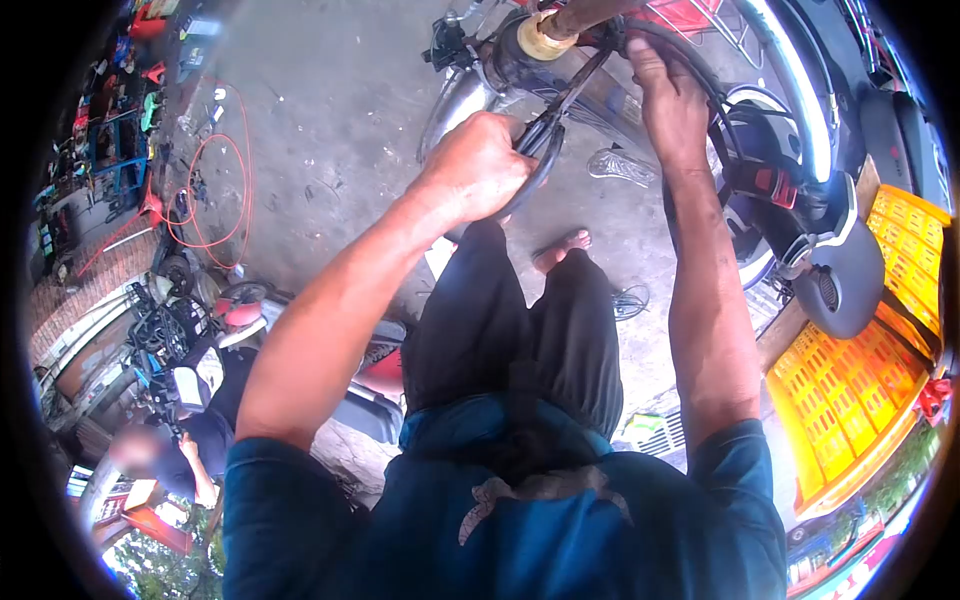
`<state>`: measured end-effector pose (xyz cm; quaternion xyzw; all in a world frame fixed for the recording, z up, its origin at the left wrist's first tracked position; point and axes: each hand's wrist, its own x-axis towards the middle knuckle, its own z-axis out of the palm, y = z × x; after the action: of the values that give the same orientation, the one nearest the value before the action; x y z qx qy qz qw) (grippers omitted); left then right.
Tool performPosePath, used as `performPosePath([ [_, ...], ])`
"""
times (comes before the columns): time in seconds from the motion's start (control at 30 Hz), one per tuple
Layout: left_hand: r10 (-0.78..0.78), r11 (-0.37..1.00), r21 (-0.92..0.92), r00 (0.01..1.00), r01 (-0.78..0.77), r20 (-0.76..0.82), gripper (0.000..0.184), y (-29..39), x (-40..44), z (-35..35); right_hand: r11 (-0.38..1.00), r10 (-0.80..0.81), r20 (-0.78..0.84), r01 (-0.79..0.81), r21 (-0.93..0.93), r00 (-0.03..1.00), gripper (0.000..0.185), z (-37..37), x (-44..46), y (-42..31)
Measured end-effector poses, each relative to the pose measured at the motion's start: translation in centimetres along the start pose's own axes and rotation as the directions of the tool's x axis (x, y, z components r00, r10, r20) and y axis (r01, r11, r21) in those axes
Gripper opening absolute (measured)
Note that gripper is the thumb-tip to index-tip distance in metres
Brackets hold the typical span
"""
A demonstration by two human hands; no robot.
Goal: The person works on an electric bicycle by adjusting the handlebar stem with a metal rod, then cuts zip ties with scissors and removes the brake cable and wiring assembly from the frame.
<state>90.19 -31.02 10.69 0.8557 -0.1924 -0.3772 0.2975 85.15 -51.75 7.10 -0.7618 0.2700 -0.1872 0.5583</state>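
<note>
My left hand (pixel 478 165) is closed in a fist around a looped bundle of black cables (pixel 556 150), held in front of my knees. The bundle runs up to the front of a partly stripped motorbike (pixel 500 62), near a yellowish ring (pixel 545 37) on its steering column. My right hand (pixel 672 108) reaches up beside the column, thumb up, its fingers curled at a black cable (pixel 690 48) and partly hidden. A silver curved part (pixel 455 110) of the motorbike is left of the cables.
Yellow plastic crates (pixel 845 410) stand at the right, beside a dark rounded scooter part (pixel 845 285). An orange hose (pixel 247 190) coils on the concrete floor at the left. Another person (pixel 195 455) is at the lower left, near motorbike parts (pixel 165 320). A silvery flat piece (pixel 620 166) lies on the floor.
</note>
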Motion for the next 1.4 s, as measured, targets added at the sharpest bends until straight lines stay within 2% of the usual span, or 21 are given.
performPosePath([
  [0.03,0.075,0.997,0.023,0.996,-0.074,-0.056,0.024,-0.7,0.3,0.8,0.998,-0.058,0.018,0.059,-0.035,0.998,0.045,0.0,0.0,-0.1],
  [0.07,0.024,0.999,0.039,0.999,-0.023,-0.026,0.024,0.3,-0.1,0.8,0.99,-0.118,0.039,0.121,-0.068,0.992,0.045,0.1,-0.1,-0.4],
  [0.17,-0.05,0.999,-0.019,0.998,0.049,-0.045,0.025,0.5,-0.6,1.7,0.994,-0.056,-0.026,0.054,-0.09,0.998,0.045,0.6,-0.4,-2.2],
  [0.2,-0.061,0.998,-0.011,0.997,0.06,-0.055,0.027,0.6,-0.9,1.9,0.981,-0.166,-0.061,0.159,-0.112,0.984,0.042,0.9,0.0,-2.1],
  [0.3,-0.043,0.996,0.068,0.99,0.052,-0.132,0.029,0.8,-1.5,2.3,0.998,0.059,-0.09,-0.058,0.011,0.994,0.045,1.0,0.5,-1.5],
  [0.33,-0.043,0.993,0.102,0.987,0.059,-0.157,0.031,1.1,-1.8,2.2,0.999,-0.046,-0.073,0.045,-0.017,0.996,0.049,0.9,0.7,-1.2],
  [0.43,0.035,0.999,0.048,0.979,-0.026,-0.2,0.03,0.0,-1.6,2.4,0.978,0.032,-0.064,-0.045,-0.204,0.997,0.055,0.4,0.7,-1.4],
  [0.47,0.016,0.999,0.047,0.983,-0.008,-0.18,0.029,-0.2,-1.5,2.3,0.931,0.062,-0.051,-0.076,-0.357,0.997,0.06,0.1,1.1,-1.0],
  [0.57,-0.006,0.999,0.051,0.989,0.013,-0.147,0.029,-0.4,-1.2,2.2,0.972,0.003,-0.019,-0.008,-0.236,1.0,0.064,-0.1,1.0,-0.9],
  [0.6,0.006,0.998,0.057,0.988,0.003,-0.154,0.028,-0.6,-1.1,2.2,0.949,0.078,-0.015,-0.079,-0.305,0.997,0.064,-0.3,0.8,-1.4],
  [0.73,0.034,0.999,0.015,0.981,-0.032,-0.191,0.027,-0.5,-1.2,2.2,0.968,0.024,0.027,-0.016,-0.25,0.999,0.065,0.1,0.8,-1.9],
  [0.83,0.005,0.982,0.189,0.984,0.029,-0.176,0.035,0.0,-1.6,2.1,0.964,0.026,0.017,-0.021,-0.265,1.0,0.067,0.0,0.7,-1.9],
  [1.0,-0.034,0.993,0.106,0.992,0.047,-0.125,0.039,0.6,-2.1,1.7,0.961,0.088,0.016,-0.08,-0.264,0.996,0.069,0.2,0.7,-2.1],
  [1.17,-0.095,0.994,0.041,0.992,0.099,-0.079,0.037,1.2,-2.8,1.6,0.921,0.149,0.023,-0.13,-0.367,0.989,0.07,0.0,0.8,-2.4],
  [1.3,-0.035,0.999,0.021,0.989,0.039,-0.14,0.024,1.2,-2.4,2.0,0.929,0.094,0.048,-0.07,-0.364,0.994,0.069,-0.2,1.2,-1.7],
  [1.4,-0.015,1.0,-0.011,0.985,0.014,-0.171,0.02,1.3,-2.3,1.7,0.915,0.134,0.054,-0.102,-0.389,0.99,0.07,-0.3,0.7,-2.5],
])
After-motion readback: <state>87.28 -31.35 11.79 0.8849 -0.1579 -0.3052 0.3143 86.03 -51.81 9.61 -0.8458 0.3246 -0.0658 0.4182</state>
